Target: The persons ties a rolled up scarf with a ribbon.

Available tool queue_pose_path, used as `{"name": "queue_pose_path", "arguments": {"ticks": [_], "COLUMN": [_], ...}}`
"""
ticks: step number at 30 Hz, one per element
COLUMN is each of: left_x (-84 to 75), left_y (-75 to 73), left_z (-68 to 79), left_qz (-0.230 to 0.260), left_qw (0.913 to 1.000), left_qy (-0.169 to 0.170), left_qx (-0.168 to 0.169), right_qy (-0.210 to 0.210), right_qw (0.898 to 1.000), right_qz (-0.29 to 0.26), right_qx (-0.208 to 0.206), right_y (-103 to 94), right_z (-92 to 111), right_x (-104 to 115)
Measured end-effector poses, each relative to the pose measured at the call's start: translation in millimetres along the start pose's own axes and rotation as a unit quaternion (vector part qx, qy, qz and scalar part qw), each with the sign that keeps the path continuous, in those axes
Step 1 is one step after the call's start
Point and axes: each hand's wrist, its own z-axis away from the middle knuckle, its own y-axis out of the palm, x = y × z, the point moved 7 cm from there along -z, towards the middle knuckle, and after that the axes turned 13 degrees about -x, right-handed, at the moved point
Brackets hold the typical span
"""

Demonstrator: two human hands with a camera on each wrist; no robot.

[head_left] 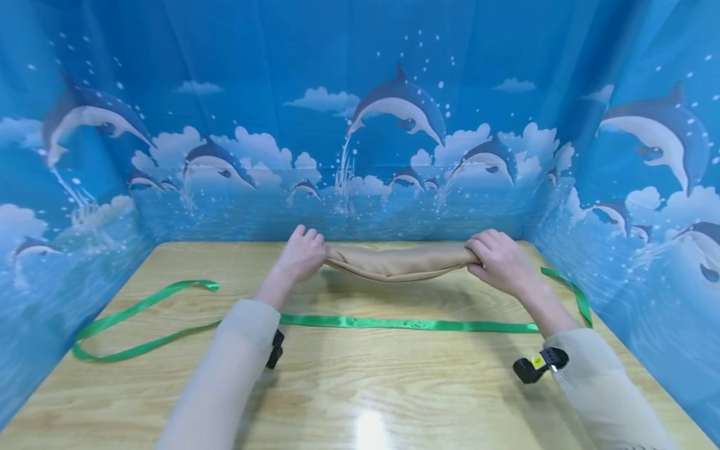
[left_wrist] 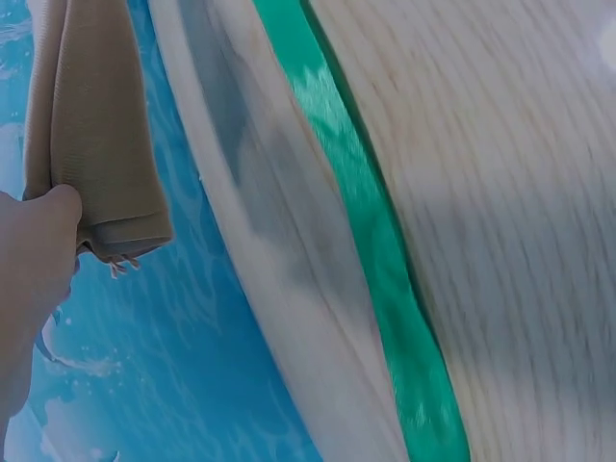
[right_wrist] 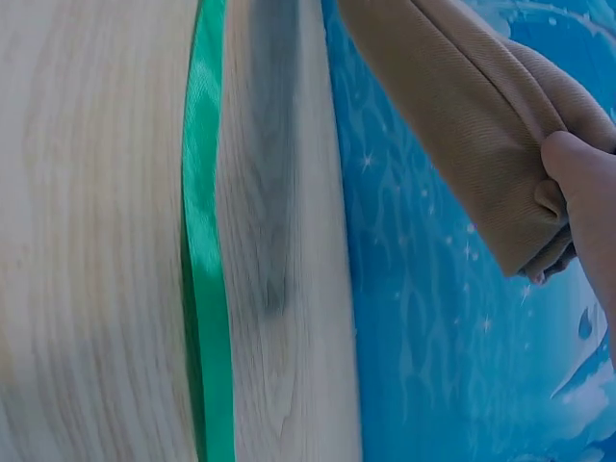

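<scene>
A folded tan cloth (head_left: 399, 262) hangs between my two hands above the far part of the table, sagging a little in the middle. My left hand (head_left: 304, 253) grips its left end; in the left wrist view the thumb presses on the cloth (left_wrist: 106, 135), and a few loose threads show at its lower corner. At the other end my right hand (head_left: 497, 259) pinches the cloth (right_wrist: 472, 115) between thumb and fingers. Below and nearer lies a long green ribbon (head_left: 371, 322) stretched across the table, passing under both forearms.
The ribbon's left part loops back on the wood-grain table (head_left: 360, 387), and its right tail curls near the right edge. Blue dolphin-print curtains (head_left: 270, 62) enclose the table at the back and both sides.
</scene>
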Motion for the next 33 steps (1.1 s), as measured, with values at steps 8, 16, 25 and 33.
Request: {"name": "queue_pose_path", "arguments": {"ticks": [8,16,25,33], "left_x": [14.5,25.3,29.4,27.8], "left_y": [-3.2,-2.9,-4.8,-5.0], "left_z": [4.7,6.7,5.2,5.8], "left_qz": [-0.007,-0.015,-0.019,-0.019], "left_qw": [0.9999,0.9999,0.9998,0.9997], "left_qy": [-0.001,-0.006,0.002,0.006], "left_qx": [-0.011,0.004,0.008,0.013], "right_qy": [-0.041,-0.087,-0.108,-0.117], "right_qw": [0.999,0.993,0.987,0.984], "right_qz": [-0.007,-0.026,-0.042,-0.049], "right_qx": [-0.024,-0.076,-0.107,-0.125], "right_y": [-3.0,-10.7,-13.0,-15.8], "right_z": [-14,-29,-36,-38], "right_x": [24,54,76,91]}}
